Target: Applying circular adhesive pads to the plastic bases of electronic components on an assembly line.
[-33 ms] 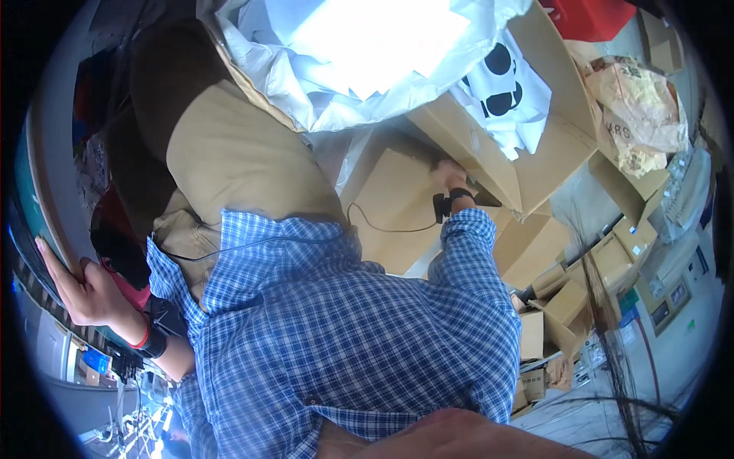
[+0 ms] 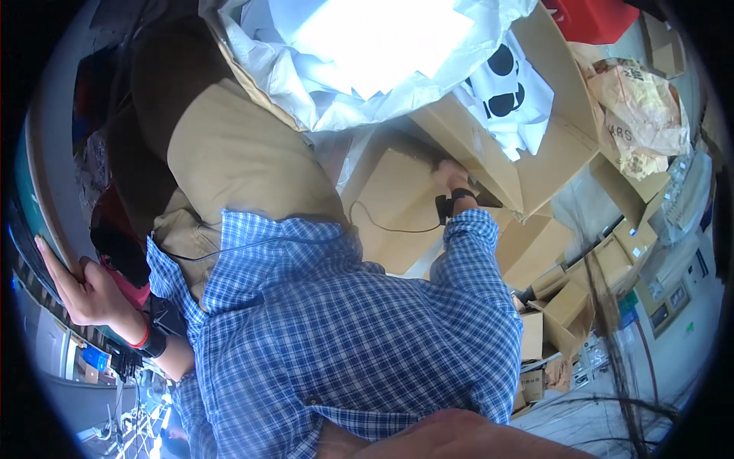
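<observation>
At the far left, my left hand (image 2: 95, 294) rests at the edge of a table with a green top (image 2: 29, 203). Its longest visible fingers are stretched along that edge, and nothing shows in its grasp. My right hand (image 2: 451, 174) reaches down beside a tall open cardboard carton (image 2: 489, 157), over a lower cardboard box (image 2: 397, 195). Its fingers are smeared and partly in shadow, so their hold is unclear. A black wristband (image 2: 459, 194) with a dark block sits on my right wrist, and a thin cable (image 2: 390, 229) runs from there across the box towards my lap.
A large white-lined sack (image 2: 321, 115) with brightly lit white sheets stands ahead. Inside the carton lies white wrapping with black shapes (image 2: 516, 96). Further right are a crumpled paper bag (image 2: 638, 111), a red item (image 2: 592, 17) and several open cardboard boxes (image 2: 569, 306).
</observation>
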`<state>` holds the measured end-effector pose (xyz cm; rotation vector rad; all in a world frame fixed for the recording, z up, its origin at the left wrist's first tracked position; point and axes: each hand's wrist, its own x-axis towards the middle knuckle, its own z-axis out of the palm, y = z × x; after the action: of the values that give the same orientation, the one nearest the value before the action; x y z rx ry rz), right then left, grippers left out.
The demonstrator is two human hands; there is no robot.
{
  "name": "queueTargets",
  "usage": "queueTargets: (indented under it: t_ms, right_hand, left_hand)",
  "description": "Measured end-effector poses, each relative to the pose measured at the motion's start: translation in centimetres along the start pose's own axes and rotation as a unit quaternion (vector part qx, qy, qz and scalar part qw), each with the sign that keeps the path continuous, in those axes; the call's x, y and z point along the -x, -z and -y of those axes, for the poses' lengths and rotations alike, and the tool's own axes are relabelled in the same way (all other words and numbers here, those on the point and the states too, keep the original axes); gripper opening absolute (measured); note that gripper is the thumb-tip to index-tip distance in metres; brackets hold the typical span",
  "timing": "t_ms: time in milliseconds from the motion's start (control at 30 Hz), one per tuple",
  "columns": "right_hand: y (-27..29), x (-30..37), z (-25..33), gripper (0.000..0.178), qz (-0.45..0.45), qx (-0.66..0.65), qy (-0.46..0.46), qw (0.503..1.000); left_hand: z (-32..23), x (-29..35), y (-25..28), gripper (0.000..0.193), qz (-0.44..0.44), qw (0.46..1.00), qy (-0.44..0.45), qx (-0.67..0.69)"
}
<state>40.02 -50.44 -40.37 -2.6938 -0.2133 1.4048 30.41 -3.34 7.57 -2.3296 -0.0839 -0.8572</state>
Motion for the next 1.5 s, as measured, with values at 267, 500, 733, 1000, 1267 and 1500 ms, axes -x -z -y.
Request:
queueTargets:
  t_ms: [267, 500, 733, 1000, 1267, 1500]
  right_hand:
    - [1.9, -4.9, 10.2, 0.035, -0.180, -0.067, 0.191, 0.963]
    - [-2.0, -3.0, 5.8, 0.044, -0.193, -0.247, 0.023, 0.949]
    - [-5.9, -1.7, 2.3, 0.034, -0.260, -0.231, 0.010, 0.938]
    - [-7.2, -3.2, 1.5, 0.048, -0.175, -0.201, -0.034, 0.963]
    - [0.9, 0.0, 0.6, 0.059, -0.053, -0.115, -0.085, 0.988]
    - [-5.3, -1.9, 12.0, 0.050, -0.280, -0.243, -0.040, 0.928]
  left_hand:
    - [-5.5, -1.9, 0.3, 0.057, -0.005, 0.996, -0.023, 0.082]
    - [-4.3, -1.6, 1.0, 0.051, 0.005, 1.000, 0.018, 0.015]
    - [-1.3, 0.2, 0.4, 0.046, 0.010, 0.999, 0.021, -0.025]
    - [-2.0, -1.0, -1.4, 0.046, -0.027, 0.998, -0.054, -0.008]
    - [-2.4, -5.1, -1.4, 0.045, -0.033, 0.999, -0.020, -0.003]
    - [-6.3, 2.2, -6.1, 0.046, -0.112, 0.993, -0.026, -0.034]
